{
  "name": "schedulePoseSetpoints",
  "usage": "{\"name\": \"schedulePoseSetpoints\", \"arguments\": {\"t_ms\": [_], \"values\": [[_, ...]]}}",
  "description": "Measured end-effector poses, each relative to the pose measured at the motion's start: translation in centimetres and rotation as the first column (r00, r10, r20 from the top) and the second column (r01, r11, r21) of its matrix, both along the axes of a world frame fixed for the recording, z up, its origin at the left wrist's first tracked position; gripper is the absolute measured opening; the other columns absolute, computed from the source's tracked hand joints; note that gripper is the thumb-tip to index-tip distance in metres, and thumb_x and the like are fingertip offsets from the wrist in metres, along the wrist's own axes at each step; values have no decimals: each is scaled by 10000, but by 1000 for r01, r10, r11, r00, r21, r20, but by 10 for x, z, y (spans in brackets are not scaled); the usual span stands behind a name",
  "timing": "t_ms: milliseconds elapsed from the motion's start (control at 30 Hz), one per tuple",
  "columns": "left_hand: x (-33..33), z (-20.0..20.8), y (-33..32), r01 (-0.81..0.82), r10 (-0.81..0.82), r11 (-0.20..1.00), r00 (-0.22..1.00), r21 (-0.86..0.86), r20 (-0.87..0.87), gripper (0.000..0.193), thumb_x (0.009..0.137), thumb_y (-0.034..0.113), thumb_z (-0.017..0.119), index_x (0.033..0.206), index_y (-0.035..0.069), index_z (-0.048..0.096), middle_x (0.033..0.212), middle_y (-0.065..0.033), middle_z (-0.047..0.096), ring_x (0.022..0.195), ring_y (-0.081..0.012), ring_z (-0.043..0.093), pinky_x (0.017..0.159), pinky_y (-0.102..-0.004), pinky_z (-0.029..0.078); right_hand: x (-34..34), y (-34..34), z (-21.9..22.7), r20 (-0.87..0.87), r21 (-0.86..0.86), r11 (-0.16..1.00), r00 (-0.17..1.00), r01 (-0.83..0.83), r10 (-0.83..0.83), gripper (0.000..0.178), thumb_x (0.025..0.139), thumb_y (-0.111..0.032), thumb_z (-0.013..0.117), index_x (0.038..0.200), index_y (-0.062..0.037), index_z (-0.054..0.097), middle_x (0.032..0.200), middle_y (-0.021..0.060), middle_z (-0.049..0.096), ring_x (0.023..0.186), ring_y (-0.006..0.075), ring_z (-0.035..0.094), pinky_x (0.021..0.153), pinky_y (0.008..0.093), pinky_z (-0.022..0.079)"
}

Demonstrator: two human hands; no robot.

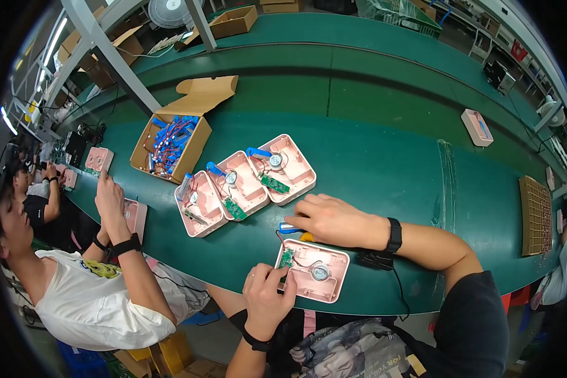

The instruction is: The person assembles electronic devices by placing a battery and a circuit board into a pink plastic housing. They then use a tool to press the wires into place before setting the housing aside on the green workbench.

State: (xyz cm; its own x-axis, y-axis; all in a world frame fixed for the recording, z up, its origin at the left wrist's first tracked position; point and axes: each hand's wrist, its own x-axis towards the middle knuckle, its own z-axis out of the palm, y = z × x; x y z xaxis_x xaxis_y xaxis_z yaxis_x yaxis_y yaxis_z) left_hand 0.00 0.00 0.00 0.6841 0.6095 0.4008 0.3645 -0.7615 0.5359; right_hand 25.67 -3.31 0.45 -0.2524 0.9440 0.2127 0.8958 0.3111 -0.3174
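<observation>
Before me on the green bench lies a pale pink plastic housing [334, 257]. Inside it are a round speaker [320, 272], thin wires and a small green circuit board [287, 257]. My left hand [266, 296] is closed at the housing's left edge, its fingertips and thumb just below the board. Just beyond the housing, my right hand [334, 220] grips a blue cylindrical battery [288, 227] between its fingers; a wire runs from it toward the board. A yellow-orange tool handle [307, 237] shows partly under my right hand.
Three similar pink housings [238, 184] with batteries, speakers and boards stand touching, ahead to the left. Behind them is an open cardboard box [195, 148] of blue batteries. A black device [377, 259] with a cable lies by my right wrist. A co-worker [101, 296] sits close on the left.
</observation>
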Motion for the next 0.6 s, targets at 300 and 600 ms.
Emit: {"name": "schedulePoseSetpoints", "arguments": {"t_ms": [300, 600], "values": [[11, -4, -2, -49, 49, 999, 999, 4, 18, 91, 825, 99, 808, 874, 48, 750, 816, -83, 571, 749, -294, 634, 665, -415, 516, 23, -19, 30, -67, -115, 993, 997, 24, -32, 457, 807, -146, 789, 1239, -16, 720, 994, 122, 649, 963, 304, 664, 868, 412, 568], [11, -9, -4, -152, 151, 987, 988, 46, 23, 90, 831, 124, 805, 870, 60, 754, 815, -84, 574, 736, -284, 640, 663, -414, 526, -24, -46, 46, -38, -18, 1000, 999, 15, -16, 397, 799, -151, 774, 1161, 4, 717, 990, 108, 641, 981, 291, 644, 864, 396, 570]]}}
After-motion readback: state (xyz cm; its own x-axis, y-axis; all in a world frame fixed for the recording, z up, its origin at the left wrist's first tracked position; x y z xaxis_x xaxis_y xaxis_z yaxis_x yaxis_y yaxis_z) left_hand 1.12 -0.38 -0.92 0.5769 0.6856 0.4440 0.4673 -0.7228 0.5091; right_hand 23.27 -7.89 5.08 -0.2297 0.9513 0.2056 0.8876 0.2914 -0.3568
